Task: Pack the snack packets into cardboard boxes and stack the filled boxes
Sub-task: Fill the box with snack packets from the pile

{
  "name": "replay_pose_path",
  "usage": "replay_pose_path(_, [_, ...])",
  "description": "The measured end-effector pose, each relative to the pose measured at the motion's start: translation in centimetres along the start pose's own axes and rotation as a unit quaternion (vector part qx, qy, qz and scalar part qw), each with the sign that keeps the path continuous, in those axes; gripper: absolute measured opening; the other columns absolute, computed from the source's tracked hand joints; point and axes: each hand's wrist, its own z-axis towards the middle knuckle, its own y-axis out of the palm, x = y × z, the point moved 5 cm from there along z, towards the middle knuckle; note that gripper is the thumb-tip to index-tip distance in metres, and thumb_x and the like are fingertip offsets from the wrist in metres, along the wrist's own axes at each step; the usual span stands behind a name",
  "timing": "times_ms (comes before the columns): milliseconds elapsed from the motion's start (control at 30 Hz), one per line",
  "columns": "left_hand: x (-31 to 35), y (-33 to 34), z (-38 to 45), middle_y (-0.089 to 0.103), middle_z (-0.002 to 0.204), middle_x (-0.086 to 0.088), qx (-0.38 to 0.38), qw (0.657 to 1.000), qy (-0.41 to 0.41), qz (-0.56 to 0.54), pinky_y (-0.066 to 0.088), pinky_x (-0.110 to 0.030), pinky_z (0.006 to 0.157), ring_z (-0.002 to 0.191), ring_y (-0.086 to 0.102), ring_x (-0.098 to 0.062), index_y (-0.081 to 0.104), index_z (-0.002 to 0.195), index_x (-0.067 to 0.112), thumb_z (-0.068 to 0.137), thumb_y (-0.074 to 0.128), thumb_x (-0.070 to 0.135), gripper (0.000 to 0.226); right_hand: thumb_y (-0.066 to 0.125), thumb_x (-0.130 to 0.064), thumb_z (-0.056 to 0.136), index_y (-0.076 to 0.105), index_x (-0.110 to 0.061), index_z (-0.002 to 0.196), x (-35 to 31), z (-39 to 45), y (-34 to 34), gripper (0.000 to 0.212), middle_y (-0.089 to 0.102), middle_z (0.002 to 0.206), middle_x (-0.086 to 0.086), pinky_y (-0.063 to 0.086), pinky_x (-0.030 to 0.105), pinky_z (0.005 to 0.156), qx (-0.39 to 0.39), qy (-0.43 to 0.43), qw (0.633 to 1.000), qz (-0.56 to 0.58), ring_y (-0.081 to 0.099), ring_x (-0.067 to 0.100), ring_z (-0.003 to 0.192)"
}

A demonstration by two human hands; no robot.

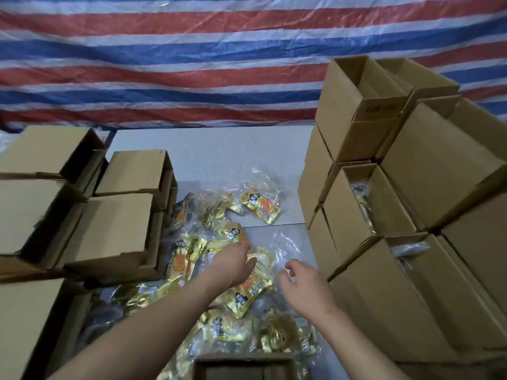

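Note:
Several gold and orange snack packets [219, 270] in clear bags lie heaped on the grey table [208, 152]. One bagged packet [260, 205] sits apart at the far side of the heap. My left hand [233, 266] reaches over the heap with its fingers down on a packet; whether it grips one I cannot tell. My right hand [303, 287] hovers beside the heap with fingers loosely curled, holding nothing. An open cardboard box [244, 368] stands at the near edge, right below my arms.
Closed cardboard boxes [115, 231] are stacked at the left. A taller stack of open boxes [384, 204] rises at the right, some with packets inside. A red, white and blue striped tarp [192, 56] hangs behind the table.

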Motion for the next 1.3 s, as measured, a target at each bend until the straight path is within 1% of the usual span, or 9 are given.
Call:
replay_pose_path(233, [0.6,8.9,3.1,0.048,0.143,-0.02,-0.123,0.979,-0.056,0.151,0.046,-0.043,0.103,0.131,0.046,-0.036,0.026,0.15,0.004,0.084,0.058,0.07,0.098,0.042,-0.046,0.098,0.061,-0.023,0.111,2.8,-0.3,0.6,0.033,0.065,0.118,-0.005,0.043,0.028,0.075,-0.038,0.045,0.998,-0.02,0.061,0.02,0.104])
replay_pose_path(333, [0.6,10.8,3.3,0.03,0.155,-0.022,-0.13,0.972,-0.114,0.159,0.051,-0.05,0.097,0.144,0.028,-0.039,0.005,0.157,0.007,0.087,0.063,0.059,0.105,0.041,-0.047,0.099,0.058,-0.025,0.127,3.7,-0.8,0.7,0.039,0.062,0.13,-0.005,0.043,0.026,0.087,-0.053,0.06,0.997,-0.023,0.059,0.018,0.115])
replay_pose_path(500, [0.3,10.6,3.5,0.044,0.144,-0.017,-0.085,0.985,-0.11,0.103,0.049,-0.046,0.1,0.132,0.043,-0.033,0.021,0.15,0.01,0.088,0.067,0.047,0.086,0.041,-0.048,0.099,0.056,-0.026,0.131,4.8,-0.8,0.9,0.041,0.061,0.129,-0.007,0.042,0.025,0.084,-0.06,0.071,0.995,-0.019,0.059,0.016,0.113])
replay_pose_path(633, [0.9,6.0,2.4,0.057,0.127,-0.013,-0.034,0.996,-0.077,0.03,0.048,-0.038,0.095,0.118,0.053,-0.03,0.032,0.144,0.009,0.084,0.066,0.053,0.082,0.05,-0.043,0.096,0.063,-0.025,0.107,4.7,0.4,1.2,0.025,0.066,0.105,-0.007,0.048,0.027,0.075,-0.021,0.088,0.993,0.077,0.061,0.01,0.09])
replay_pose_path(700, [1.6,2.4,1.0,0.062,0.117,-0.01,0.007,0.997,-0.055,-0.054,0.05,-0.035,0.09,0.109,0.059,-0.029,0.041,0.136,0.011,0.079,0.069,0.046,0.073,0.06,-0.039,0.095,0.063,-0.021,0.107,4.1,1.1,1.1,0.021,0.065,0.105,-0.005,0.051,0.034,0.09,0.022,0.108,0.974,0.197,0.062,0.014,0.098])
replay_pose_path(833, [2.5,-4.8,-3.1,0.069,0.101,0.006,0.09,0.971,-0.02,-0.222,0.053,-0.029,0.079,0.092,0.067,-0.015,0.051,0.122,0.027,0.071,0.07,0.04,0.056,0.063,-0.051,0.091,0.037,-0.025,0.148,1.0,2.0,-0.1,0.068,0.038,0.135,-0.014,0.033,0.029,0.105,0.046,0.121,0.923,0.362,0.039,0.008,0.128])
replay_pose_path(1000, [3.3,-10.3,-8.3,0.062,0.09,0.022,0.14,0.939,0.037,-0.313,0.041,-0.002,0.061,0.078,0.058,0.018,0.044,0.111,0.042,0.075,0.071,0.038,0.045,0.05,-0.068,0.082,0.03,-0.036,0.152,-5.5,0.5,-1.9,0.079,0.036,0.153,-0.014,0.034,0.043,0.117,0.001,0.071,0.855,0.515,0.039,0.01,0.139])
replay_pose_path(1167, [4.9,-12.4,-11.8,0.068,0.086,0.029,0.141,0.889,0.072,-0.429,0.053,-0.012,0.061,0.074,0.065,0.01,0.048,0.092,0.076,0.081,0.07,0.034,0.049,0.049,-0.081,0.076,0.069,-0.029,0.125,-11.0,-2.6,-2.2,0.074,0.068,0.128,0.003,0.049,0.045,0.104,-0.142,0.038,0.798,0.585,0.063,0.021,0.121])
replay_pose_path(1300, [5.7,-13.2,-13.7,0.063,0.094,0.039,0.143,0.9,0.085,-0.402,0.043,0.0,0.067,0.08,0.059,0.017,0.05,0.1,0.073,0.072,0.06,0.054,0.035,0.059,-0.078,0.075,0.068,-0.024,0.128,-11.5,-4.0,-3.7,0.076,0.068,0.128,0.007,0.053,0.04,0.091,-0.183,0.017,0.763,0.619,0.064,0.024,0.119])
